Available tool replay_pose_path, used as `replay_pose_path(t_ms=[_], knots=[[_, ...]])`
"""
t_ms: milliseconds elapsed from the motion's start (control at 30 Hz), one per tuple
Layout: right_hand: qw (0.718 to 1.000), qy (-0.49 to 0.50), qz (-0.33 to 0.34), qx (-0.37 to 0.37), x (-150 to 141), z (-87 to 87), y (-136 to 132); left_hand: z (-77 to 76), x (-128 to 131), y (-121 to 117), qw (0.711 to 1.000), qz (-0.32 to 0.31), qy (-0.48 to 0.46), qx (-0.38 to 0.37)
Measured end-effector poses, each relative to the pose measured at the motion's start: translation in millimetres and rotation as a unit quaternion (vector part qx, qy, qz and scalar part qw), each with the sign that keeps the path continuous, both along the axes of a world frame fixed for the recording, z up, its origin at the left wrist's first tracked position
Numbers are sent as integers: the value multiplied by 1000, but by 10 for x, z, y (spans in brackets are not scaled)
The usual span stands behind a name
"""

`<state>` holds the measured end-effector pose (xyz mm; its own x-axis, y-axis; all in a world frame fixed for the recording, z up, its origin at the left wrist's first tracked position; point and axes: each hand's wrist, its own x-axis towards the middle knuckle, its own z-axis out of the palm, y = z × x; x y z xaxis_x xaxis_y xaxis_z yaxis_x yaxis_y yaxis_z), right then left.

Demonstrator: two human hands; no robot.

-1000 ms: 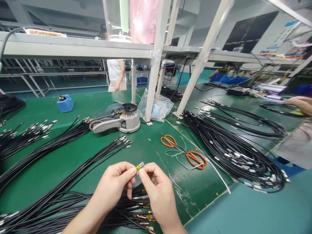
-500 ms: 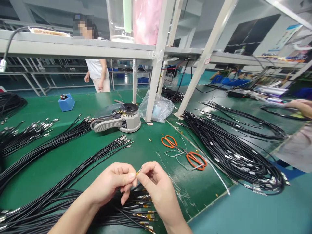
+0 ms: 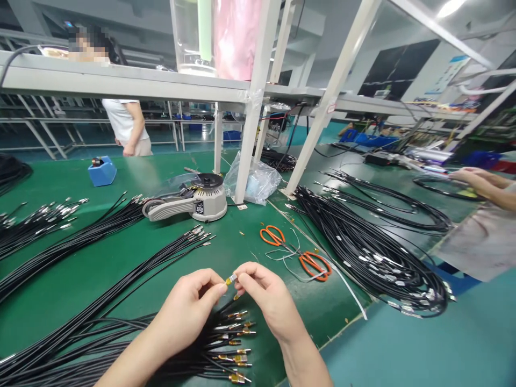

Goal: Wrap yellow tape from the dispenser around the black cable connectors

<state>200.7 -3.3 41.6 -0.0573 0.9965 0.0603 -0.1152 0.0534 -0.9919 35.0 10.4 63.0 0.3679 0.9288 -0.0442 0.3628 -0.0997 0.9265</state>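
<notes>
Between my two hands is a cable end (image 3: 231, 279), a small silver connector with amber tape round it. The thumb and forefinger of my left hand (image 3: 191, 303) pinch its taped side. From the other side, the fingertips of my right hand (image 3: 268, 298) close on the metal tip. A second taped end (image 3: 237, 296) shows just under my right fingers. Below my hands lies a bundle of black cables (image 3: 173, 344), with several amber-taped connectors (image 3: 239, 357) at its right end. My left forearm covers part of this bundle.
A grey tape dispenser (image 3: 207, 201) and a blue holder (image 3: 102, 171) stand farther back. Orange-handled scissors (image 3: 315, 266) lie right of my hands. Coiled black cables (image 3: 363, 258) and more cable bundles (image 3: 80, 236) flank them. A co-worker's hands (image 3: 484, 183) are at far right; another person (image 3: 124, 126) stands behind.
My fingers have shifted slightly apart, so more of the taped connector shows between them. The person at the back appears farther left, and the view has turned a little to the right.
</notes>
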Motion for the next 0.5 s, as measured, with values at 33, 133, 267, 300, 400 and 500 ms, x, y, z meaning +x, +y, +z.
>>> replay_pose_path(t_ms=[33, 133, 267, 300, 400, 500], knots=[[1000, -14, -7, 1, 30, 17, -4, 11, 21, -24, 999, 7, 32, 37], [998, -62, -14, 6, 63, 46, -24, 27, 67, -58, 996, -4, 63, 57], [993, -116, -14, 20, 73, 8, -72, 2, 135, -28, 996, -68, 50, -7], [991, -128, -16, 22, 90, -14, -85, -21, 159, -14, 995, -79, 57, -6], [988, -152, 0, 11, 192, -95, -112, -146, 244, 29, 988, -96, 111, 53], [985, -171, 38, -15, 313, -212, -138, -322, 323, 28, 975, -140, 139, 98]])
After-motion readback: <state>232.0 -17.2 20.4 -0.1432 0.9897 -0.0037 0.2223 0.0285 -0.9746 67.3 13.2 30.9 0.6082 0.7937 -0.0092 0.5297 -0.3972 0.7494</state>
